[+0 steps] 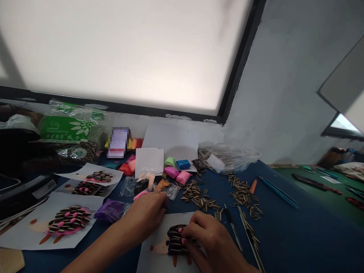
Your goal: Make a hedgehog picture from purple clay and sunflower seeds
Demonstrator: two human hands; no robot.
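Note:
A hedgehog picture made of clay and sunflower seeds lies on a white paper sheet (155, 227) at the front. Dark clay covered in striped seeds (175, 249) forms its back, with a pale snout and brown feet. Over its right side, my right hand (212, 239) has thumb and forefinger closed at a small pink clay ball (183, 240) on the seeds. My left hand (152, 210) rests at the sheet's upper left edge with its fingers curled in; whatever is in them is hidden. Just behind it lies a pink clay lump (140, 195).
Finished-looking hedgehog sheets (25, 231) lie at left beside a purple clay packet (110, 211). Loose sunflower seeds (199, 197), a pen (233, 227), tweezers (250, 237) and a blue pen-like tool (278, 191) lie right. Behind are clay packets (171, 172), a phone (118, 142) and a seed bag (74, 129).

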